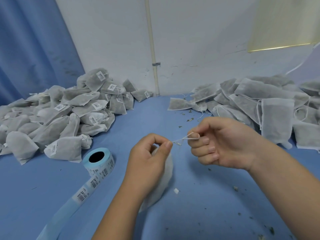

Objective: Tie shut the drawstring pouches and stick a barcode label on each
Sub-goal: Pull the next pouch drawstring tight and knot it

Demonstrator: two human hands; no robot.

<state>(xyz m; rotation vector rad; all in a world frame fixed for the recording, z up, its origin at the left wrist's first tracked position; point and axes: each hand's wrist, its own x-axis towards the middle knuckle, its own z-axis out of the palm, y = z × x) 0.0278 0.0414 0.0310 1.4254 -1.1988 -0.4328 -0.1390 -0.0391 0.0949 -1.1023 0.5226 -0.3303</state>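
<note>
A white drawstring pouch [164, 177] hangs mostly hidden behind my left hand [149, 161]. That hand pinches the pouch's white drawstring [180, 140] between thumb and forefinger. My right hand [223, 144], a little to the right, pinches the other end of the string, with a loop around a fingertip. The string runs taut between both hands. A roll of barcode labels [98, 161] on blue backing stands to the left, and its strip [81, 194] trails toward the front edge.
A heap of tied, labelled pouches [69, 110] fills the left of the blue table [199, 205]. A pile of unlabelled pouches [259, 104] lies at the right. Dried herb crumbs [190, 119] and a small white scrap [176, 191] are scattered about. A white wall stands behind.
</note>
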